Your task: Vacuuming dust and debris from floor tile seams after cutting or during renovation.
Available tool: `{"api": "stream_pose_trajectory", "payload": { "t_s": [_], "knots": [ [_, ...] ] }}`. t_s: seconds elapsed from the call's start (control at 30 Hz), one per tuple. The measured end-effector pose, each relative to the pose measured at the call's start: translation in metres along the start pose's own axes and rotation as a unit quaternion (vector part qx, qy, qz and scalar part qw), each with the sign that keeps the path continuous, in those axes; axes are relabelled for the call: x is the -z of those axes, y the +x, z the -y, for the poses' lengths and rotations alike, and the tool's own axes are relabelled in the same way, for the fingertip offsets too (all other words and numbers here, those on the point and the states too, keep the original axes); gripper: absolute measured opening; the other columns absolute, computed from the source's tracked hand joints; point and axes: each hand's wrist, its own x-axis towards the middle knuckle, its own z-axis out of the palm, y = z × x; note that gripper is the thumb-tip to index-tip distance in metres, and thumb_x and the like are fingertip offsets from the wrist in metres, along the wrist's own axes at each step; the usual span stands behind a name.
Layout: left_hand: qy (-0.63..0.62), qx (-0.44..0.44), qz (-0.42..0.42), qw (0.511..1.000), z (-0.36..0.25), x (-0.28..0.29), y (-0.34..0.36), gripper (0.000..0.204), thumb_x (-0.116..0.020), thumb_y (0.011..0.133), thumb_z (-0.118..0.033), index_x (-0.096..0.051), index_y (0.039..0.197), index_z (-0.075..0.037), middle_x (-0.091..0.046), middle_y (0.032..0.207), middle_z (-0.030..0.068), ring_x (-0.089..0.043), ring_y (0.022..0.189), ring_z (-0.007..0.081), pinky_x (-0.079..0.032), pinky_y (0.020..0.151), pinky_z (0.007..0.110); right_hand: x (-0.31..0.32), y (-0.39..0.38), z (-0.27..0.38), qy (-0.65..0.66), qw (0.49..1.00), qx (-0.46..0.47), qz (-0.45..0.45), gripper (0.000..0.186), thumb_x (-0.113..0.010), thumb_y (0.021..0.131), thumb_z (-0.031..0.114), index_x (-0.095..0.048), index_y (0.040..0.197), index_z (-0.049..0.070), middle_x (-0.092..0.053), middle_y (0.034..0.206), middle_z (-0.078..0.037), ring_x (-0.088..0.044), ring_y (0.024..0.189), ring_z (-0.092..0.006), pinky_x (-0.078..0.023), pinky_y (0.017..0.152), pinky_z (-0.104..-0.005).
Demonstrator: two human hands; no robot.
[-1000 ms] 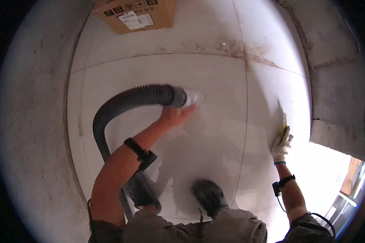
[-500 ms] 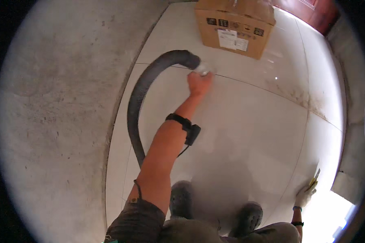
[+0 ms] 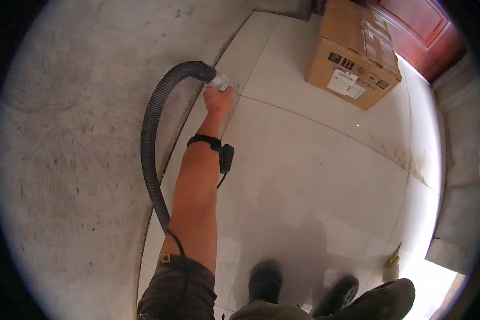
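My left hand (image 3: 218, 100) is closed round the clear plastic end (image 3: 219, 81) of a vacuum hose, low over the pale tiles near the concrete edge. The ribbed dark hose (image 3: 150, 138) arches left from there and runs back beside my forearm. At the lower right, my right hand (image 3: 391, 272), in a whitish glove, is partly hidden behind my knee. It is closed on a thin yellow tool with a pointed blade, seemingly a utility knife (image 3: 394, 258), near the tiles.
A taped cardboard box (image 3: 352, 69) stands on the tiles at the far right, before a reddish door (image 3: 416, 26). Rough concrete (image 3: 85, 160) borders the tiles (image 3: 314, 154) on the left. Brown dirt (image 3: 405, 160) marks a tile joint. My shoes (image 3: 265, 280) are at the bottom.
My left hand and the hose end have shifted left toward the concrete edge. The view has turned, so the box appears farther right. My right hand appears lower, more behind my knee.
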Motion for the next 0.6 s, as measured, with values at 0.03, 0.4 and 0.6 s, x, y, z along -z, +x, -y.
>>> {"api": "stream_pose_trajectory", "payload": {
  "t_s": [0.03, 0.4, 0.6],
  "knots": [
    [-0.038, -0.029, -0.003, 0.999, 0.005, 0.008, 0.005, 0.035, -0.081, 0.079, -0.022, -0.073, 0.103, 0.001, -0.078, 0.097, 0.0173, -0.076, 0.092, 0.0355, -0.057, 0.084, 0.046, 0.005, -0.002, 0.009, 0.001, 1.000, -0.002, 0.010, 0.089, -0.070, 0.094, 0.021, -0.021, 0.167, 0.007, -0.055, 0.145, -0.027, -0.060, 0.128, -0.0454, -0.051, 0.107, -0.0496],
    [0.226, -0.116, -0.037, 0.967, 0.045, 0.065, 0.079, 0.032, -0.082, 0.079, -0.026, -0.078, 0.098, 0.000, -0.079, 0.097, 0.0203, -0.075, 0.094, 0.0424, -0.057, 0.085, 0.051, -0.010, -0.018, 0.008, 0.019, 0.993, 0.006, 0.116, 0.091, -0.070, 0.091, 0.016, -0.021, 0.166, 0.002, -0.065, 0.136, -0.024, -0.064, 0.122, -0.0417, -0.052, 0.104, -0.0457],
    [0.206, -0.099, -0.055, 0.972, 0.062, 0.093, 0.054, 0.041, -0.084, 0.080, -0.034, -0.078, 0.105, -0.001, -0.078, 0.104, 0.0211, -0.073, 0.100, 0.0425, -0.056, 0.091, 0.051, -0.013, -0.017, 0.013, 0.042, 0.997, 0.032, 0.059, 0.088, -0.068, 0.083, 0.007, -0.028, 0.162, -0.002, -0.069, 0.125, -0.027, -0.068, 0.116, -0.0418, -0.055, 0.097, -0.0495]
  ]
}}
